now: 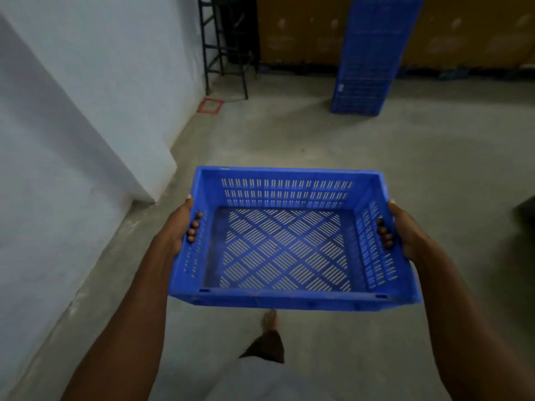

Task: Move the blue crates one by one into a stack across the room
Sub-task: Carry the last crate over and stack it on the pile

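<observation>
An empty blue slotted crate hangs level in front of me, above the concrete floor. My left hand grips its left wall, with fingertips curled in through the handle slot. My right hand grips the right wall the same way. Far ahead, a tall stack of blue crates stands on the floor by the back wall.
A white wall with a jutting corner runs along my left. A black metal rack stands at the far left corner, a red floor marking before it. Brown cartons line the back. A dark object sits at the right edge.
</observation>
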`<state>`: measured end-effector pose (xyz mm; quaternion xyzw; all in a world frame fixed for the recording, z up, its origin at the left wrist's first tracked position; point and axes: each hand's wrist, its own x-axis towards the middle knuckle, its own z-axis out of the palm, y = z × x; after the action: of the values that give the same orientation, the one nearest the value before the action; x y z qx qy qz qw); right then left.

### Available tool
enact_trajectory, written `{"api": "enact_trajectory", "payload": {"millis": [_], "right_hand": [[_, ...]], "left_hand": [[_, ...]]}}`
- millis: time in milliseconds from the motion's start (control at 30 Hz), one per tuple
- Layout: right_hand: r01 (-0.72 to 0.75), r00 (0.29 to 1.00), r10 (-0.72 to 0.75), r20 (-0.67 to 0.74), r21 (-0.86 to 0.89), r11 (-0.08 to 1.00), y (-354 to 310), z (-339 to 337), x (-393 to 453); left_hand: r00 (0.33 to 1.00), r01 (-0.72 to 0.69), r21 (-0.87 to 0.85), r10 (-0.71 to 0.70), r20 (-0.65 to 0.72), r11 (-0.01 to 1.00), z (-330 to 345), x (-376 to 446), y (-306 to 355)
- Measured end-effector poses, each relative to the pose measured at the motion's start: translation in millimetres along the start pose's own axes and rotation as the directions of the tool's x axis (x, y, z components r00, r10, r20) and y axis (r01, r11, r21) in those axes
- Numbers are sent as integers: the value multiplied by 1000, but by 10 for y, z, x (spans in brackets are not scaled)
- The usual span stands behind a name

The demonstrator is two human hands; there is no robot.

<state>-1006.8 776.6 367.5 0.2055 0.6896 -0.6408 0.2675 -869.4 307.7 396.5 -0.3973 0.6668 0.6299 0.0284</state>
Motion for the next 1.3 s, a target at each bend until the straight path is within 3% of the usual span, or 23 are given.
{"api": "enact_trajectory", "payload": {"millis": [500, 900, 1300], "right_hand": [[35, 958, 21, -286, 188, 982, -1615, -1327, 1812], [57, 971, -24, -238, 133, 989, -3665, -2783, 3899], [84, 984, -81, -160, 11, 996, -5876, -3562, 5974]], "left_hand": [[955, -122, 161, 72, 287, 979, 2678, 2378, 2538], [946, -133, 116, 91, 312, 984, 4935, 3708, 4135], [926, -122, -5, 115, 359, 993, 6432, 5386, 5872]]}}
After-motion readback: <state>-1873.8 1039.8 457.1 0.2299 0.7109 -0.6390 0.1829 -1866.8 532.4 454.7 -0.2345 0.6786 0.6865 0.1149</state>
